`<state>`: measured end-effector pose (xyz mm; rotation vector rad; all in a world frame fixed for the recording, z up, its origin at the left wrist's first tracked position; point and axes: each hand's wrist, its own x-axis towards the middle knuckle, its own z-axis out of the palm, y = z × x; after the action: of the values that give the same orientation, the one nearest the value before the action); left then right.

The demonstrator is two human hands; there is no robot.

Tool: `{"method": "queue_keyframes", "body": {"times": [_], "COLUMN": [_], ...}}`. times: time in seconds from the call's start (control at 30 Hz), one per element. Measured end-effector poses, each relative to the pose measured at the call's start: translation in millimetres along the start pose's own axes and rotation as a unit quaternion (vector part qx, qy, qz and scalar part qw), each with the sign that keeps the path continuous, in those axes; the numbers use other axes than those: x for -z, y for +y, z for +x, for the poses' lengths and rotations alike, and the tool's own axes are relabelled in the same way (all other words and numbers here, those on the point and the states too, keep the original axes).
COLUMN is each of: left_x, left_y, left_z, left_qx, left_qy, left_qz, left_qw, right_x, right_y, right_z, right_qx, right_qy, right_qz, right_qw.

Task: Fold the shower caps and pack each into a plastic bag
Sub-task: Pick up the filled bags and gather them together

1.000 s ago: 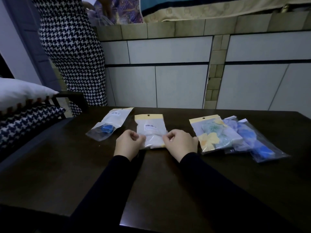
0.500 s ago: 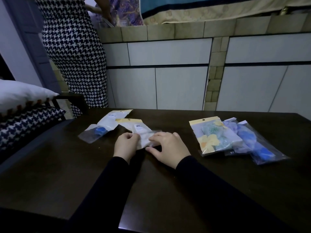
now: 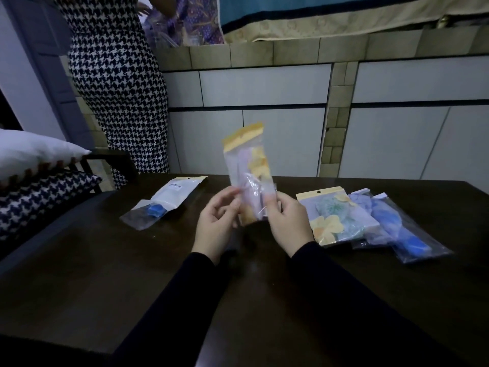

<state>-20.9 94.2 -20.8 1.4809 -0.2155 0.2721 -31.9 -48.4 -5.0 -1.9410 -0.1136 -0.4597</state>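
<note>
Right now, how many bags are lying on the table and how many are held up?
Lying left: 1, a white bag
Lying right: 3, a floral bag, a pale bag, a blue bag
Held up: 1, a yellow-topped bag
Total: 5

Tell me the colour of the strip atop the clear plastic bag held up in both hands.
Pale yellow header strip, clearest in the head view.

Dark wooden table [image 3: 105, 287]; white pillow [image 3: 31, 152] on houndstooth cushion [image 3: 39, 202] at left; person in houndstooth dress [image 3: 116, 83] beside tiled counter [image 3: 264, 83]; teal cloth [image 3: 317, 11] above.
</note>
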Motion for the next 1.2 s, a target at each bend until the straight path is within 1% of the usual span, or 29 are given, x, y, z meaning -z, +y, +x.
{"method": "queue_keyframes", "body": {"times": [0.07,0.17,0.23,0.3,0.4,0.53,0.63,0.7,0.73,0.77,0.83,0.9,0.93,1.0,1.03,1.13,1.2], "left_x": [5.9,9.5,9.8,11.2,13.6,13.0,15.2,16.1,15.9,14.9,11.5,8.0,6.2,2.6,0.9,-4.8,-11.7], "left_y": [-3.5,-3.8,-3.5,-5.1,-5.3,-3.7,-2.4,-2.6,-2.9,-3.5,-5.3,-6.4,-5.8,-5.1,-5.9,-8.6,-9.6], "left_z": [3.7,6.8,7.0,7.4,8.5,8.6,9.1,9.1,9.0,8.8,6.6,4.0,2.4,-1.1,-2.4,-4.9,-5.8], "left_qx": [0.030,0.091,0.090,0.089,0.113,0.109,0.112,0.099,0.082,0.058,-0.019,-0.092,-0.105,-0.104,-0.108,-0.137,-0.116], "left_qy": [0.029,0.029,0.058,0.094,0.112,0.112,0.087,0.080,0.088,0.101,0.110,0.063,0.025,-0.046,-0.062,-0.056,-0.062], "left_qz": [0.017,0.010,0.009,0.000,-0.010,-0.036,-0.054,-0.068,-0.060,-0.029,0.090,0.205,0.246,0.311,0.340,0.399,0.401], "left_qw": [0.999,0.995,0.994,0.992,0.987,0.987,0.988,0.990,0.991,0.993,0.990,0.972,0.963,0.944,0.932,0.905,0.907], "right_x": [3.2,3.8,4.1,6.3,12.4,18.7,22.3,22.5,21.6,20.3,19.3,20.9,22.7,27.1,29.2,37.8,46.0], "right_y": [-0.6,0.4,5.2,9.1,8.0,8.5,12.2,12.4,13.4,14.7,16.4,19.0,20.0,20.6,20.7,21.4,22.5], "right_z": [1.6,2.8,4.9,6.7,10.4,15.8,16.8,16.1,16.5,17.2,18.4,20.7,21.4,21.0,19.9,12.5,7.5], "right_qx": [-0.022,-0.048,-0.057,-0.059,-0.072,-0.111,-0.117,-0.109,-0.103,-0.099,-0.103,-0.102,-0.098,-0.086,-0.077,-0.033,-0.010], "right_qy": [-0.011,-0.058,-0.065,-0.053,-0.042,-0.035,-0.030,-0.035,-0.036,-0.030,-0.012,0.003,0.006,-0.004,-0.014,-0.038,-0.039], "right_qz": [0.045,0.077,0.055,0.017,-0.001,0.057,0.094,0.081,0.067,0.057,0.031,-0.016,-0.034,-0.044,-0.044,-0.088,-0.150], "right_qw": [0.999,0.994,0.995,0.997,0.997,0.992,0.988,0.990,0.992,0.993,0.994,0.995,0.995,0.995,0.996,0.995,0.988]}}
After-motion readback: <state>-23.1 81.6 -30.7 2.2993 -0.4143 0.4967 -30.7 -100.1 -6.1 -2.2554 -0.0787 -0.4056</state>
